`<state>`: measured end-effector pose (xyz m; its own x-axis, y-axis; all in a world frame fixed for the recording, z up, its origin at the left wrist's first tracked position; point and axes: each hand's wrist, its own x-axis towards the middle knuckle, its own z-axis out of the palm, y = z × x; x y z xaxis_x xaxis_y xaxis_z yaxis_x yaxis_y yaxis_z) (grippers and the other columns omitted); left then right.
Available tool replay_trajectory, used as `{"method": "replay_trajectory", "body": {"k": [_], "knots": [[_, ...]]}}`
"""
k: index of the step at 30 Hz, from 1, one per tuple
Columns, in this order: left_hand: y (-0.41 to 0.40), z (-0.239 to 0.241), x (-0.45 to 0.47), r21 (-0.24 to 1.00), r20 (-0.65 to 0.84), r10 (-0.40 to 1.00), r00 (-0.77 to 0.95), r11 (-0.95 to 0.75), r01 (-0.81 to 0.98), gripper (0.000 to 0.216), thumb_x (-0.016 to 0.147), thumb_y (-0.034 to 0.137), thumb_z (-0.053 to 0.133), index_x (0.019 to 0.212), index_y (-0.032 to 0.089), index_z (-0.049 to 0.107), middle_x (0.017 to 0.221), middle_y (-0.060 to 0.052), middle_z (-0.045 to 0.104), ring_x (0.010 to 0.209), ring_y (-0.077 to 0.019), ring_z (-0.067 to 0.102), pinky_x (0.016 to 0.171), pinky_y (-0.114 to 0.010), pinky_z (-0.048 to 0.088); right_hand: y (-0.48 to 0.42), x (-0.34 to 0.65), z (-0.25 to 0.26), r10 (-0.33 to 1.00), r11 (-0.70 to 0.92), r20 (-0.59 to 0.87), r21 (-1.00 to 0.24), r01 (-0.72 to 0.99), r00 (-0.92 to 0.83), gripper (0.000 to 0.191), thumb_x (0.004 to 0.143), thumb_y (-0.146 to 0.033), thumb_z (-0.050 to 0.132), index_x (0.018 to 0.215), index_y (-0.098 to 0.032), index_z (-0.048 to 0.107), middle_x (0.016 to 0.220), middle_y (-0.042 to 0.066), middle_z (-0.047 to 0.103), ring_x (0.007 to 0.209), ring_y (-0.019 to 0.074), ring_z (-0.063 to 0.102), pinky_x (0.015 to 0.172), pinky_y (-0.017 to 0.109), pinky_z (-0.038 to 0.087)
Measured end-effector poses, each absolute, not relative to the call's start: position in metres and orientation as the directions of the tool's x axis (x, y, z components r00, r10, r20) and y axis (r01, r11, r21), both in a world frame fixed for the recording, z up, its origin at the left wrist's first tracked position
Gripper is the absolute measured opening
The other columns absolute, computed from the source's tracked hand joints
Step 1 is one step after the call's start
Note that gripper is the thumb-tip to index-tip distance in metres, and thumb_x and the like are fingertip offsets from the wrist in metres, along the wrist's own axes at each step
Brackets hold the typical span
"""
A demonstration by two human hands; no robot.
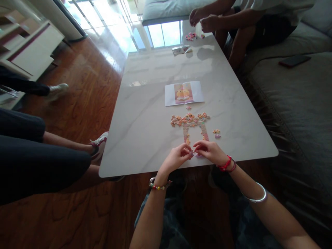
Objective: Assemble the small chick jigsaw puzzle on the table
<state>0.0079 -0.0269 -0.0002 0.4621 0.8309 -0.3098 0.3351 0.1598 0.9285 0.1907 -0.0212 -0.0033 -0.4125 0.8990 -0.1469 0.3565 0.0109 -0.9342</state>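
My left hand (178,156) pinches a small purple puzzle piece (192,153) at the near edge of the table. Close beside it, my right hand (211,152) has its fingers curled down at the same spot, closed on a puzzle piece that its fingertips mostly hide. Just beyond both hands lies a partly joined puzzle frame (204,132) with two sides running away from me. A heap of loose orange and pink puzzle pieces (188,119) covers its far end. To the right rest a few separate pieces (216,131).
A folded picture sheet (184,93) lies past the heap. Farther off are a crumpled silver wrapper (181,50) and a pink pile of pieces (191,36). Another person's hands (204,20) work at the far right corner. A person's legs (70,141) stand left; a phone (295,61) lies on the sofa.
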Motion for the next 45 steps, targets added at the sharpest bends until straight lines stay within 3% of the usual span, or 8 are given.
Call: {"method": "replay_trajectory", "body": {"k": [4, 9, 15, 23, 34, 45], "knots": [[-0.031, 0.0, 0.012, 0.884, -0.264, 0.876, 0.404, 0.052, 0.465, 0.012, 0.074, 0.026, 0.052, 0.085, 0.02, 0.051, 0.074, 0.001, 0.062, 0.065, -0.0103, 0.057, 0.062, -0.022, 0.044, -0.016, 0.198, -0.002, 0.905, 0.17, -0.066, -0.85, 0.498, -0.421, 0.014, 0.071, -0.016, 0.055, 0.084, -0.015, 0.059, 0.077, 0.003, 0.062, 0.061, 0.0096, 0.056, 0.057, 0.022, 0.046], [-0.037, -0.003, 0.022, 0.71, -0.131, 0.912, 0.389, -0.187, 0.678, 0.01, 0.072, 0.022, 0.055, 0.082, 0.021, 0.055, 0.079, 0.0, 0.057, 0.067, -0.0107, 0.053, 0.063, -0.022, 0.042, -0.015, 0.206, -0.008, 0.877, 0.345, 0.032, -0.734, 0.584, -0.479, 0.013, 0.071, -0.009, 0.053, 0.079, -0.015, 0.061, 0.074, 0.003, 0.058, 0.062, 0.0097, 0.053, 0.06, 0.022, 0.044], [-0.041, -0.002, 0.025, 0.604, -0.155, 0.911, 0.382, -0.218, 0.766, 0.009, 0.074, 0.023, 0.052, 0.083, 0.022, 0.055, 0.079, 0.0, 0.054, 0.068, -0.0111, 0.051, 0.063, -0.021, 0.041, -0.023, 0.205, -0.014, 0.803, 0.489, 0.063, -0.637, 0.595, -0.592, 0.014, 0.078, -0.018, 0.05, 0.081, -0.016, 0.063, 0.081, 0.005, 0.057, 0.075, 0.0128, 0.054, 0.068, 0.024, 0.044], [-0.043, -0.005, 0.026, 0.531, -0.161, 0.907, 0.389, -0.252, 0.809, 0.011, 0.074, 0.024, 0.051, 0.084, 0.023, 0.053, 0.08, 0.0, 0.055, 0.068, -0.012, 0.051, 0.059, -0.021, 0.039, -0.031, 0.204, -0.009, 0.745, 0.6, 0.067, -0.501, 0.623, -0.664, 0.021, 0.083, -0.021, 0.043, 0.091, -0.021, 0.063, 0.081, 0.004, 0.058, 0.074, 0.0118, 0.051, 0.069, 0.023, 0.04], [-0.04, -0.001, 0.025, 0.574, -0.171, 0.904, 0.393, -0.233, 0.785, 0.009, 0.077, 0.027, 0.05, 0.081, 0.021, 0.053, 0.079, -0.001, 0.055, 0.07, -0.0115, 0.052, 0.064, -0.021, 0.042, -0.05, 0.185, 0.011, 0.743, 0.664, -0.034, -0.091, 0.742, -0.668, 0.018, 0.081, -0.013, 0.042, 0.085, -0.012, 0.059, 0.077, 0.007, 0.056, 0.073, 0.0174, 0.048, 0.066, 0.03, 0.035], [-0.037, 0.0, 0.029, 0.596, -0.175, 0.916, 0.361, -0.193, 0.779, 0.004, 0.076, 0.021, 0.05, 0.075, 0.02, 0.055, 0.078, -0.001, 0.057, 0.073, -0.0114, 0.053, 0.068, -0.022, 0.042, -0.066, 0.18, 0.012, 0.792, 0.604, -0.068, -0.062, 0.795, -0.607, 0.026, 0.082, -0.013, 0.039, 0.102, -0.01, 0.055, 0.089, 0.011, 0.056, 0.079, 0.0187, 0.049, 0.067, 0.03, 0.036]]}}
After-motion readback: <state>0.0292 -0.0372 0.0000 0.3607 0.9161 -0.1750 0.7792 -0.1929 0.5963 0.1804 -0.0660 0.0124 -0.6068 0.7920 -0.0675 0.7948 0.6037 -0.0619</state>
